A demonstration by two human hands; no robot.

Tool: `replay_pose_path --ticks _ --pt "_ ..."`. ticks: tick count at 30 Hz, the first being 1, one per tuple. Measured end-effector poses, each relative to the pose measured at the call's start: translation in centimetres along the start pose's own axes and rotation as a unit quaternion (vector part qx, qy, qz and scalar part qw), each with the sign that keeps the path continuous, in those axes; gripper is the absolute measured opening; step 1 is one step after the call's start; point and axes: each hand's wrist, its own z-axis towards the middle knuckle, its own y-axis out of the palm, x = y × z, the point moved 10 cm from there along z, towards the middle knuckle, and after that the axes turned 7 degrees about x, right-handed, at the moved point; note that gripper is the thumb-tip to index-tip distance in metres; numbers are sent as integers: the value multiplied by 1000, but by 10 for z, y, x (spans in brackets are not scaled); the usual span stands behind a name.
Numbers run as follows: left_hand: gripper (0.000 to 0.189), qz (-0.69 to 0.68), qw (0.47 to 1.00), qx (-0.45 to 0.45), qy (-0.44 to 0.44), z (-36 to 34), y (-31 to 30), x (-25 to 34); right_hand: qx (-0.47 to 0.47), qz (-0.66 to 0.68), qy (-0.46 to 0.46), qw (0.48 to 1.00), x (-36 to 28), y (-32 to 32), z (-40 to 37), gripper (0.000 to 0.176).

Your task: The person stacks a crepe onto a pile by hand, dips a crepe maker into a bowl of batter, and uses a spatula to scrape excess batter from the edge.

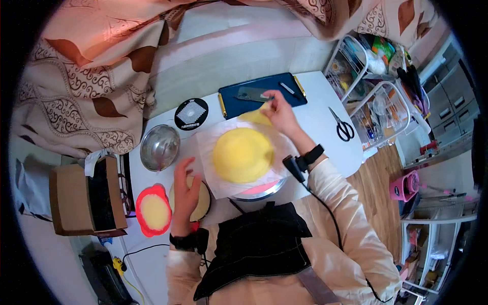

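A round, yellow, cake-like disc (243,155) lies on a sheet of white paper (211,178), which rests over a round metal-edged stand (264,194). Past its far edge, my right hand (279,113) pinches a thin yellow piece (256,117); I cannot make out exactly what it is. My left hand (187,190) hangs with fingers apart, holding nothing, over a dark-rimmed round pan (203,201) with pale contents that it partly hides. Left of that hand sits a red mold (140,212) with a pale yellow filling (155,212).
A steel bowl (160,147) and a black disc with white dots (191,114) stand at the left. A dark blue tray (234,108) with small tools lies at the back, black-handled scissors (344,131) at the right. A cardboard box (71,201) is at far left, a wire rack (378,109) at right.
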Motion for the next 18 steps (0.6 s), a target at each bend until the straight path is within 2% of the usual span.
replay_pose_path --ticks 2,4,5,6,8,9,11,12,13,14,15,16,18 --pt "44 42 993 -19 109 22 7 24 5 -21 -96 995 -45 -13 15 44" --pt "46 37 988 -24 147 47 17 35 -3 -30 -130 991 -101 -27 15 43" --pt "49 34 982 -34 183 58 25 44 -51 -34 -161 985 -123 -23 13 41" --pt "49 34 982 -26 183 70 31 48 -100 -38 -192 976 -146 -19 9 39" --pt "47 -44 983 -90 153 89 59 54 -139 -18 -206 968 -187 -19 -5 38" --pt "47 -42 983 -84 155 97 67 60 -177 14 -212 961 -203 -16 -14 38" --pt "50 -230 942 -242 26 98 108 59 -243 81 -207 944 -224 -11 -29 38" --pt "50 -229 943 -241 29 96 107 64 -242 82 -210 944 -231 -12 -34 38" --pt "52 -345 872 -334 -92 77 120 69 -260 120 -171 943 -232 -12 -39 38" --pt "54 -446 765 -414 -210 52 127 81 -277 159 -131 939 -230 -10 -44 39" --pt "54 -294 870 -387 -80 49 110 92 -279 179 -106 937 -223 -10 -47 38" --pt "54 -291 870 -390 -80 44 107 83 -275 182 -106 938 -219 -11 -51 38" --pt "52 -274 865 -417 -52 30 107 70 -279 192 -35 940 -200 -6 -59 38"
